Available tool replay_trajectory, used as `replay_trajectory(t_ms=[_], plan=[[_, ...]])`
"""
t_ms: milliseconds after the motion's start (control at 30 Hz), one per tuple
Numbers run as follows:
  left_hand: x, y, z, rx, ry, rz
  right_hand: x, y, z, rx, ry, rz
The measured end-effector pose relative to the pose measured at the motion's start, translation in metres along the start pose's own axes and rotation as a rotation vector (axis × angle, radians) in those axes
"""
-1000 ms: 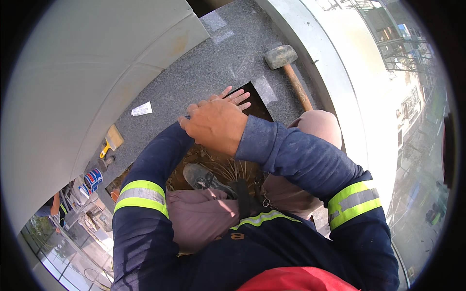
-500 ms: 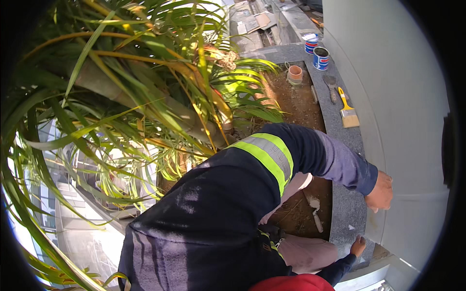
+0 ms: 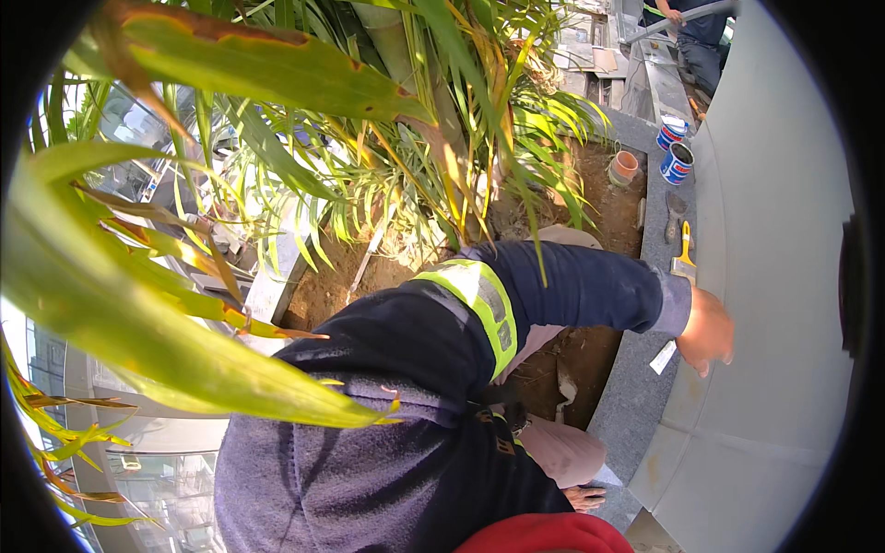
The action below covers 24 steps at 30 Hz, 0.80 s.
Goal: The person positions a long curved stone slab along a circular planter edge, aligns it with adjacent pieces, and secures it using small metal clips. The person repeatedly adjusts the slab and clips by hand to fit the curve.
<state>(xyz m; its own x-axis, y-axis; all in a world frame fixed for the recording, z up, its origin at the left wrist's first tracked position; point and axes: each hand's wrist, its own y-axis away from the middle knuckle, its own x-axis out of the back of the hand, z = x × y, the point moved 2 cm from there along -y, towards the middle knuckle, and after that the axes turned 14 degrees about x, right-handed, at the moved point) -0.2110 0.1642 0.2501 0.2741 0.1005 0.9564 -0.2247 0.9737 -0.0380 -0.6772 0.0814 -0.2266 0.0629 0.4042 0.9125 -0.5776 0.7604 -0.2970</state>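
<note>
My left arm, in a navy sleeve with a reflective band, reaches right. My left hand [image 3: 704, 332] hangs over the edge of the granite ledge [image 3: 631, 387] by the pale curved wall [image 3: 774, 276], fingers loosely bent and apart, holding nothing visible. Below its wrist lies a white tube [image 3: 662, 358]; just above, a yellow-handled brush [image 3: 683, 267]. My right hand [image 3: 584, 499] rests low on the ledge, fingers spread, partly behind my sleeve. A trowel [image 3: 566, 398] lies on the soil.
Large palm leaves [image 3: 212, 304] crowd the left. Along the ledge stand two blue-and-white tins [image 3: 677, 168] and lies a scraper [image 3: 673, 221]; a terracotta pot [image 3: 623, 170] sits on the soil. Another person [image 3: 699, 51] in dark clothing is at the top right, near building debris.
My hands, clasped a second ago, are now separated. The view has swung round toward the plant, which fills more of it. The co-worker now shows at the top.
</note>
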Motion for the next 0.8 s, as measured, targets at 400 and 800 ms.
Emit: replay_trajectory(t_ms=[400, 800], plan=[[-0.012, 0.106, 0.016, 0.055, -0.005, 0.223, 0.04, -0.01, -0.019, -0.067, -0.132, -0.164], [0.043, 0.222, 0.01, 0.199, 0.158, 0.802, 0.013, 0.002, -0.006, -0.025, 0.176, -0.104]])
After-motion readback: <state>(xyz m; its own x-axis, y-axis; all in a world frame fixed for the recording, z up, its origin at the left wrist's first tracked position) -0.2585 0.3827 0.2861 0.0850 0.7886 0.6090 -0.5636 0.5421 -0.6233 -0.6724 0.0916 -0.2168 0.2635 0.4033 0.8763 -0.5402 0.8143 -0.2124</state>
